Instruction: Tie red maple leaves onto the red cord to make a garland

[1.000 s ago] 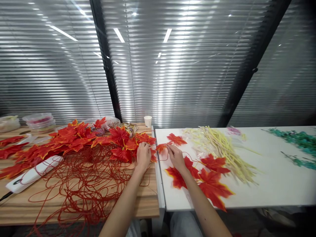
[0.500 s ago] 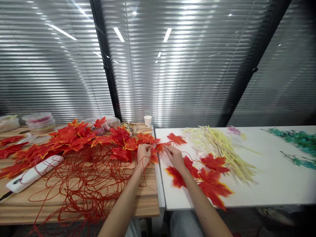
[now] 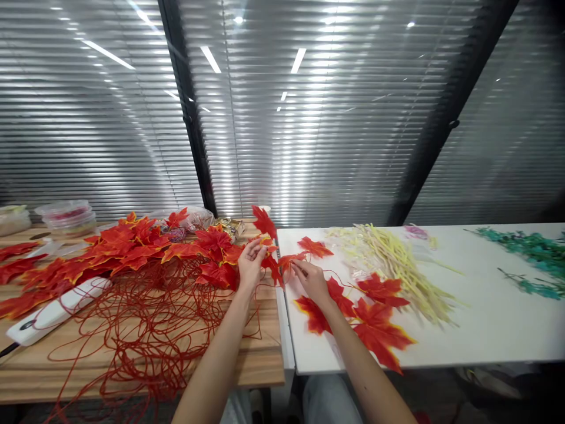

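Note:
My left hand [image 3: 251, 263] is closed on an artificial maple leaf [image 3: 264, 222], raised above the seam between the two tables; the exact grip point is hidden by the fingers. Just to its right, my right hand [image 3: 310, 279] pinches a small orange-red maple leaf [image 3: 289, 259] near its stem. Thin red cord [image 3: 154, 330] lies tangled on the wooden table, with a strand running by my left wrist. Several strung maple leaves [image 3: 382, 330] lie under and beside my right forearm. A large heap of similar leaves [image 3: 128, 244] spreads to the left of my left hand.
A white power strip [image 3: 62, 309] lies on the wooden table [image 3: 260, 359]. Behind the leaves stand clear plastic tubs [image 3: 68, 218] and a partly hidden paper cup [image 3: 265, 208]. Pale yellow strips [image 3: 401, 268] and teal foliage [image 3: 529, 253] lie on the white table [image 3: 485, 335].
My left hand has moved slightly up and left, and a maple leaf by its fingers now stands raised, partly covering the paper cup. My right hand keeps nearly the same place and pinch.

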Motion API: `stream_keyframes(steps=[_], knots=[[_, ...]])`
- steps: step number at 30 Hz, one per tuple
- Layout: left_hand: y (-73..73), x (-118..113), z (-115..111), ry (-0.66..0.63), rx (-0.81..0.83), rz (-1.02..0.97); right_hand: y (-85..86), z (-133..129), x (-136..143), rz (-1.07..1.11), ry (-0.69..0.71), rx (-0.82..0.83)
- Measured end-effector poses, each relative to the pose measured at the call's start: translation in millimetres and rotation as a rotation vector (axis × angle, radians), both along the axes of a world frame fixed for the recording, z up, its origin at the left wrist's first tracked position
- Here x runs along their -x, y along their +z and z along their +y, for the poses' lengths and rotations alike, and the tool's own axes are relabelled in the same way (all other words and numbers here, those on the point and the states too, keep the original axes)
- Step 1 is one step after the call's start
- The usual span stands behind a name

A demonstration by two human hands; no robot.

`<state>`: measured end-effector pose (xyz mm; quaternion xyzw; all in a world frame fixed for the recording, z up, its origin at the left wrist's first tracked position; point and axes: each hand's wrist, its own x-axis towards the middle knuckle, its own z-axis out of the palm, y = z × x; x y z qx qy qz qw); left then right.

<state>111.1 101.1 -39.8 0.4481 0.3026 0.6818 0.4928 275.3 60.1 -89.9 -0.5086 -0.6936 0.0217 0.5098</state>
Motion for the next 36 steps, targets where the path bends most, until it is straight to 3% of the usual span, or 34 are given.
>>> stream_keyframes(steps=[5, 14, 21, 36], knots=[[3.0, 2, 1, -0.110, 0.105, -0.225, -0.2, 0, 0, -0.002, 0.004, 0.004], [1.8, 2, 1, -0.192, 0.282, -0.374, 0.0, -3, 1, -0.003, -0.008, 0.022], [6.7, 2, -6, -0.176, 0.318, -0.339, 2.6, -6, 5, -0.024, -0.023, 0.035], [-1.8, -10, -12, -0.308, 0.328, -0.222, 4.9, -6, 11, 0.064, -0.014, 0.072]])
